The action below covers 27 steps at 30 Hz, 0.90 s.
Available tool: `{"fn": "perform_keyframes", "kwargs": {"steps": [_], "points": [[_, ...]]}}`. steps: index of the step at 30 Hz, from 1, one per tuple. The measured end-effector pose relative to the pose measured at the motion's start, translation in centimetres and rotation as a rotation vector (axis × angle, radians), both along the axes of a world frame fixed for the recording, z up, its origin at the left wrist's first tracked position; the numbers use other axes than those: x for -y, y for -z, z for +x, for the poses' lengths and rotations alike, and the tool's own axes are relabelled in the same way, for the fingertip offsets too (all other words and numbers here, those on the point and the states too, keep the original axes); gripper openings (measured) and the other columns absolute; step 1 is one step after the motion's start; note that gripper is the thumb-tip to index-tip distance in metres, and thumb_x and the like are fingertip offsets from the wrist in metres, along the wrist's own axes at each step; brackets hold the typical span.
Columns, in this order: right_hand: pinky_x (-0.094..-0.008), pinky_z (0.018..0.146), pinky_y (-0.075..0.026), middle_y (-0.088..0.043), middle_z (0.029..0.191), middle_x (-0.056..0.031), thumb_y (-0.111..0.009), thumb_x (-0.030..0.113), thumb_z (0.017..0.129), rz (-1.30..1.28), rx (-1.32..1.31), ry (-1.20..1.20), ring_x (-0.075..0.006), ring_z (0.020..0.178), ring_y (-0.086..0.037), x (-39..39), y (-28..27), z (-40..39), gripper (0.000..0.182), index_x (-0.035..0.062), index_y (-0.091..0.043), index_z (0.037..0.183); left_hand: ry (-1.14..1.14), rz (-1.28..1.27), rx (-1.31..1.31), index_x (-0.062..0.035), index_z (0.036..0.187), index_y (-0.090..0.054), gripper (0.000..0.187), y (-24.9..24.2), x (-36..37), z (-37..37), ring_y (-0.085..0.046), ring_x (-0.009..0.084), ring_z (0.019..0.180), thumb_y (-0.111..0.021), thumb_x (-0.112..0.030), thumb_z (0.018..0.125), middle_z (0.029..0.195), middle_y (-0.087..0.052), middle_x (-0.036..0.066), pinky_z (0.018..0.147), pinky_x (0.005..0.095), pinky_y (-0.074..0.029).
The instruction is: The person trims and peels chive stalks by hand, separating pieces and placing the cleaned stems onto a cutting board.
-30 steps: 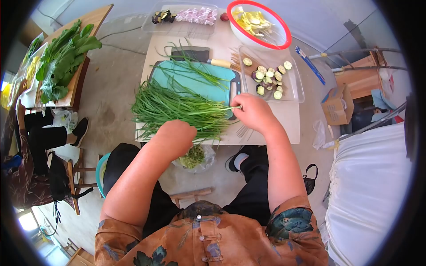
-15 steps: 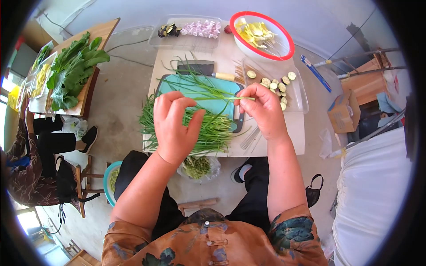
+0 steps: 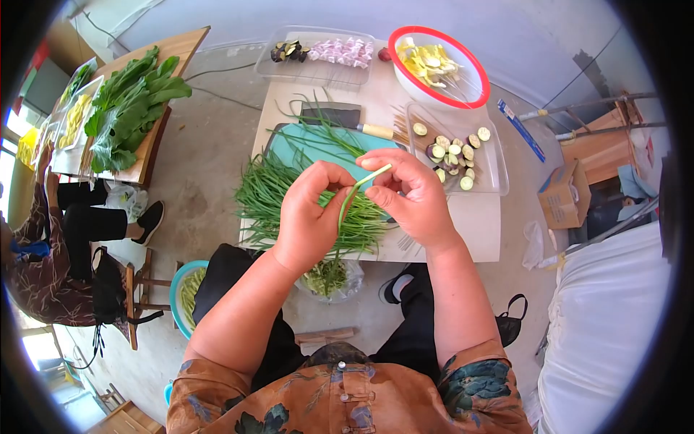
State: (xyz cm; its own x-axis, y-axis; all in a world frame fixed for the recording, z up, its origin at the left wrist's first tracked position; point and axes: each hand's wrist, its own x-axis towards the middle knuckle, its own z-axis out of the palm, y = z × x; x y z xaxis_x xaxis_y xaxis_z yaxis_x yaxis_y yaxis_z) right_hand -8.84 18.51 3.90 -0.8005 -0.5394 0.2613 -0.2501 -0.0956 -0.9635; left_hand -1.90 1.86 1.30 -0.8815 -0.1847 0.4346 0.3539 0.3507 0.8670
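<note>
A small strand of green chives is bent over between my two hands above the table. My left hand pinches its folded part, with the leafy end hanging below the fingers. At the pale stem end, my right hand closes thumb and fingers around the strand. Under and left of my hands lies a large pile of chives, with some stalks across a teal cutting board. Behind the board rests a cleaver with a dark blade and wooden handle.
Eggplant pieces sit in a clear tray at right, beside wooden skewers. A red-rimmed bowl of yellow leaves and a tray of skewered food stand behind. Leafy greens cover a side table; another person sits at left.
My left hand has moved right and closed on the chives, which are now bent over between both hands. My right hand has shifted slightly inward, and the view has tilted a little.
</note>
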Motion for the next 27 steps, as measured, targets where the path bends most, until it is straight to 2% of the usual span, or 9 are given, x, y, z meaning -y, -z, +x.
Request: {"fn": "perform_keyframes", "kwargs": {"steps": [1, 2, 4, 10, 14, 16, 22, 26, 27], "points": [[-0.0206, 0.064, -0.047, -0.066, 0.108, -0.0051, -0.072, 0.008, 0.088, 0.037, -0.033, -0.001, -0.0055, 0.075, -0.059, 0.1, 0.1, 0.0, 0.015, 0.0037, -0.069, 0.101, 0.050, 0.155, 0.093, -0.0020, 0.094, -0.060, 0.015, 0.3, 0.0, 0.1, -0.061, 0.0204, 0.078, -0.065, 0.008, 0.084, 0.086, -0.061, 0.007, 0.072, 0.0312, -0.050], [-0.0206, 0.064, -0.047, -0.066, 0.108, -0.0051, -0.072, 0.008, 0.088, 0.038, -0.032, -0.001, -0.0055, 0.075, -0.059, 0.2, 0.3, 0.0, 0.015, 0.0037, -0.069, 0.101, 0.050, 0.156, 0.094, -0.0020, 0.094, -0.060, 0.015, 0.3, -0.1, 0.2, -0.061, 0.0204, 0.078, -0.065, 0.008, 0.084, 0.086, -0.061, 0.007, 0.072, 0.0312, -0.050], [-0.0222, 0.066, -0.049, -0.068, 0.102, -0.0060, -0.072, 0.007, 0.088, 0.038, -0.028, -0.002, -0.0069, 0.077, -0.062, 0.5, 0.5, 0.1, 0.015, 0.0013, -0.070, 0.101, 0.201, 0.503, 0.222, -0.0011, 0.098, -0.058, 0.009, 0.1, -0.3, 0.4, -0.060, 0.0124, 0.079, -0.063, 0.002, 0.092, 0.088, -0.062, 0.003, 0.073, 0.0274, -0.050], [-0.0246, 0.066, -0.051, -0.069, 0.088, -0.0058, -0.073, 0.008, 0.087, 0.137, 0.033, 0.014, -0.0090, 0.074, -0.064, 0.8, -0.4, 0.2, 0.013, -0.0025, -0.070, 0.095, 0.391, 0.872, 0.395, -0.0021, 0.102, -0.057, 0.007, 0.4, 0.9, 0.5, -0.061, 0.0119, 0.075, -0.061, -0.003, 0.096, 0.088, -0.062, 0.004, 0.069, 0.0245, -0.050], [-0.0248, 0.064, -0.050, -0.069, 0.087, -0.0072, -0.073, 0.009, 0.088, 0.167, -0.038, 0.025, -0.0094, 0.073, -0.064, 1.0, -0.8, 0.2, 0.014, -0.0034, -0.069, 0.092, 0.412, 0.953, 0.440, -0.0057, 0.101, -0.059, 0.007, -0.2, 1.3, 0.8, -0.059, 0.0146, 0.071, -0.063, -0.009, 0.095, 0.083, -0.060, 0.003, 0.067, 0.0257, -0.047], [-0.0266, 0.061, -0.049, -0.069, 0.083, -0.0093, -0.073, 0.010, 0.087, 0.270, -0.033, 0.050, -0.0128, 0.070, -0.064, 1.1, -1.3, 0.3, 0.014, -0.0034, -0.069, 0.091, 0.430, 0.999, 0.462, -0.0060, 0.100, -0.059, 0.007, -0.1, 1.5, 0.8, -0.058, 0.0158, 0.068, -0.063, -0.010, 0.095, 0.082, -0.060, 0.004, 0.065, 0.0263, -0.047], [-0.0299, 0.059, -0.048, -0.067, 0.078, -0.0111, -0.074, 0.009, 0.084, 0.270, -0.178, 0.167, -0.0196, 0.064, -0.063, 1.3, -0.9, 0.3, 0.013, -0.0015, -0.069, 0.090, 0.426, 1.021, 0.474, -0.0051, 0.099, -0.059, 0.006, -0.1, 1.6, 0.9, -0.057, 0.0164, 0.065, -0.063, -0.007, 0.094, 0.083, -0.060, 0.006, 0.062, 0.0280, -0.049], [-0.0279, 0.058, -0.048, -0.068, 0.077, -0.0092, -0.073, 0.010, 0.086, 0.288, -0.301, 0.252, -0.0147, 0.064, -0.062, 0.9, -1.1, 0.0, 0.011, -0.0005, -0.070, 0.089, 0.440, 1.031, 0.482, -0.0045, 0.098, -0.059, 0.005, 0.0, 1.7, 1.0, -0.057, 0.0165, 0.064, -0.062, -0.006, 0.094, 0.084, -0.061, 0.007, 0.061, 0.0282, -0.049], [-0.0261, 0.057, -0.047, -0.069, 0.080, -0.0079, -0.070, 0.011, 0.090, 0.273, -0.155, 0.255, -0.0125, 0.064, -0.062, 0.8, -1.4, 0.2, 0.011, -0.0002, -0.069, 0.091, 0.441, 1.030, 0.477, -0.0044, 0.098, -0.059, 0.005, 0.0, 1.6, 1.0, -0.057, 0.0165, 0.064, -0.062, -0.005, 0.094, 0.084, -0.061, 0.007, 0.061, 0.0282, -0.049]]}}
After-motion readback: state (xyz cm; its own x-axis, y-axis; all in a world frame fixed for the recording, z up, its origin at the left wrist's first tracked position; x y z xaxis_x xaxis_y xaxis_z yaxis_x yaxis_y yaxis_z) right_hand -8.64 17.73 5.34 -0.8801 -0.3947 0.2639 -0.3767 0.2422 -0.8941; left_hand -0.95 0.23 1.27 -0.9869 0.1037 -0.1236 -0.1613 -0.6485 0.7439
